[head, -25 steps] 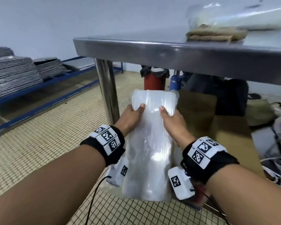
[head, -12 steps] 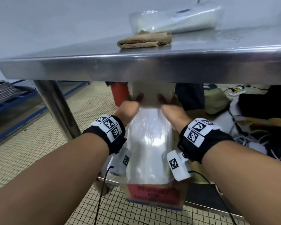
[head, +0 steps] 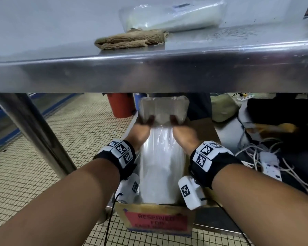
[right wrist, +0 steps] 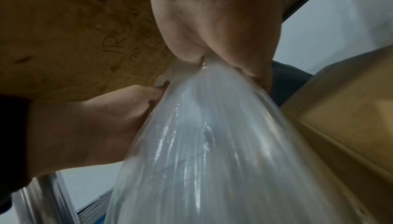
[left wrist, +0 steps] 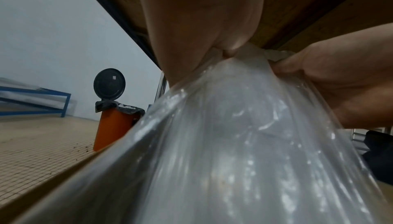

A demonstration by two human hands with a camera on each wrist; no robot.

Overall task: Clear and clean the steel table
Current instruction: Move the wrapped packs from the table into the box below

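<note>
The steel table (head: 149, 75) spans the head view, with a folded brown cloth (head: 130, 39) and a clear plastic pack (head: 172, 15) lying on top. Below its edge I hold a long, clear plastic-wrapped pack (head: 161, 166) over a cardboard box (head: 156, 221) with a red label. My left hand (head: 144, 123) and right hand (head: 178, 123) each grip the pack's far end, fingers curled over it. The left wrist view shows the left hand (left wrist: 212, 42) pinching the wrap (left wrist: 234, 143). The right wrist view shows the right hand (right wrist: 217, 42) doing the same on the wrap (right wrist: 202, 143).
A steel table leg (head: 30, 132) stands at the left. A red bin (head: 120, 105) sits on the tiled floor beyond the pack. Power strips and tangled white cables (head: 270, 166) lie to the right, with dark bags behind. A blue rack runs along the far left.
Both hands have carried the pack forward and down, from beside the table to under its edge and over the cardboard box. The grip on the far end has stayed the same.
</note>
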